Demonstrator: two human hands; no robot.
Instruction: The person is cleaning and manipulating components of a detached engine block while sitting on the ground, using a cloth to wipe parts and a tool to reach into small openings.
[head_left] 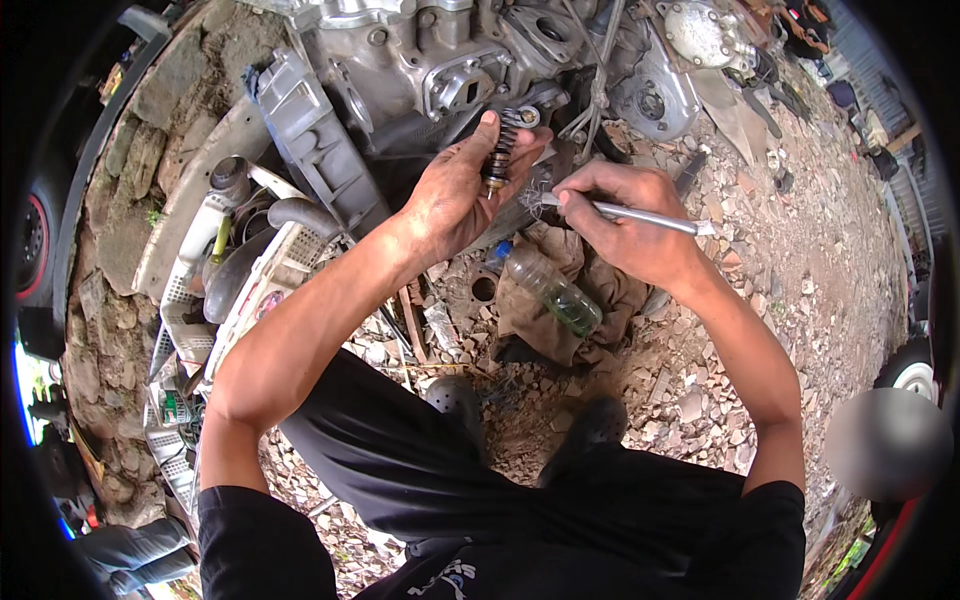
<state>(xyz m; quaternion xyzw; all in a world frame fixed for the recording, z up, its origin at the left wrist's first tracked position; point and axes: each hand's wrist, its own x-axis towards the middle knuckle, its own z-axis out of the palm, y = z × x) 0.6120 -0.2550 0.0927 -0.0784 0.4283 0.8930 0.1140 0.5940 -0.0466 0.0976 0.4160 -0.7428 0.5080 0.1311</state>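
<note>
My left hand (462,185) is closed around a small dark metal part with a coil spring (502,150) wound round it and a ring-shaped metal piece at its upper end. Thumb and fingers grip it upright, in front of a grey engine block (400,75). To its right, my right hand (630,215) is closed on a slim silver-handled brush (655,216). Its frayed, wiry tip (538,200) points left toward the spring part, a small distance from it. Below the hands, a clear plastic bottle with a blue cap (552,288) lies on a brown cloth (530,325).
A grey ribbed metal pan (310,135) leans left of the engine. White plastic crates (265,270) with hoses and parts stand at the left. A round metal housing (650,95) lies at the upper right. Broken stone (690,400) covers the ground around my feet.
</note>
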